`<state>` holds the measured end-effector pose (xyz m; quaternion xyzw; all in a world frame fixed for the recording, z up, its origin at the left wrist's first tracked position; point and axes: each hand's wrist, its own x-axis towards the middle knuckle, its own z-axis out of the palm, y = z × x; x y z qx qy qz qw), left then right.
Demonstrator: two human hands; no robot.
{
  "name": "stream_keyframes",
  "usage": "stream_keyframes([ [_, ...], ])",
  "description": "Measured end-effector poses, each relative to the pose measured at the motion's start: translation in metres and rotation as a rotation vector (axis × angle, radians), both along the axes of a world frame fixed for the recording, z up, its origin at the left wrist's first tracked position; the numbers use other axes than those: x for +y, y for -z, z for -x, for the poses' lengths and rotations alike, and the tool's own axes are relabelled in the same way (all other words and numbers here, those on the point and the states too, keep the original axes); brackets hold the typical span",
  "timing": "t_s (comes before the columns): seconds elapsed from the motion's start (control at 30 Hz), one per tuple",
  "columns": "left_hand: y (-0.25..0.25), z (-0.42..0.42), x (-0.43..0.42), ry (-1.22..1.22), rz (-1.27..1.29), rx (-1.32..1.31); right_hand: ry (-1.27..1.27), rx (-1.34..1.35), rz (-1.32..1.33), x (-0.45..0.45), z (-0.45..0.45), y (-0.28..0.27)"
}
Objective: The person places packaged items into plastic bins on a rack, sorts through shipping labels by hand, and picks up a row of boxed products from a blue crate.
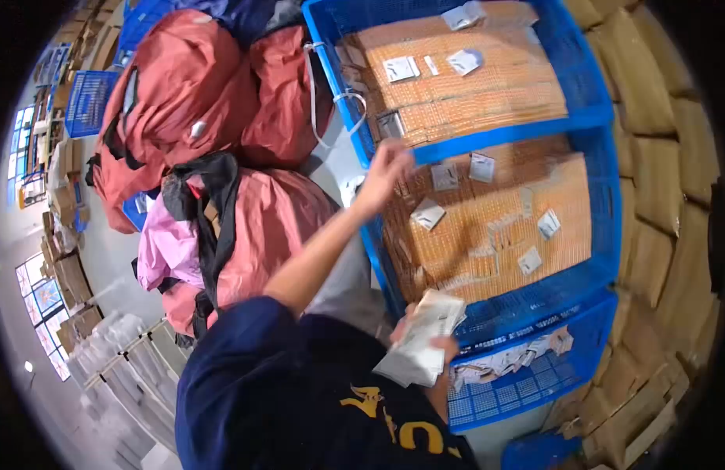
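Observation:
My left hand [386,176] is raised over the left rim of the blue crates, its fingers apart, slightly blurred, with nothing visible in them. My right hand [444,348] grips a stack of white packets [421,333] close to my body. In front of it is the middle blue crate [605,196], filled with rows of orange-brown packed items [566,227]. Several loose white packets, one of them a square packet [549,224], lie on the rows. The far blue crate [589,59] holds similar rows and loose packets [401,69].
A lower blue crate [495,403] contains white packets [511,364]. Large red sacks [182,86] and a pink bag [170,247] stand on the left. Brown wrapped packages [648,149] line the right side. A white rack [127,376] is at the lower left.

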<state>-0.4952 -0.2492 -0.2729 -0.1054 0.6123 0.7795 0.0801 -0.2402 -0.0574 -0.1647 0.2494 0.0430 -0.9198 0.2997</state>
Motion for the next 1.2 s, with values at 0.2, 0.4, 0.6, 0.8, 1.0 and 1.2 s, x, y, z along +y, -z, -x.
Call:
stream_keyframes([
  [0.2, 0.324, 0.201, 0.026, -0.204, 0.567, -0.459, 0.053, -0.51, -0.223, -0.071, 0.039, 0.005],
  [0.4, 0.514, 0.226, 0.055, -0.351, 1.216, -0.482, 0.272, -0.862, -0.334, -0.054, 0.031, 0.065],
  [0.6, 0.497, 0.186, -0.005, -0.082, 0.45, -0.349, 0.345, -0.842, -0.285, -0.072, -0.006, 0.088],
  [0.8, 0.344, 0.179, -0.023, -0.056, 0.618, -0.267, 0.439, -0.61, -0.248, -0.056, -0.07, 0.066],
  [1.0, 0.043, 0.0, 0.049, 0.209, 0.2, 0.238, 0.621, -0.231, -0.3, -0.003, -0.181, -0.002],
  [1.2, -0.196, -0.407, 0.121, 0.704, -0.143, -0.227, 0.501, 0.235, -0.357, 0.098, -0.38, -0.084],
])
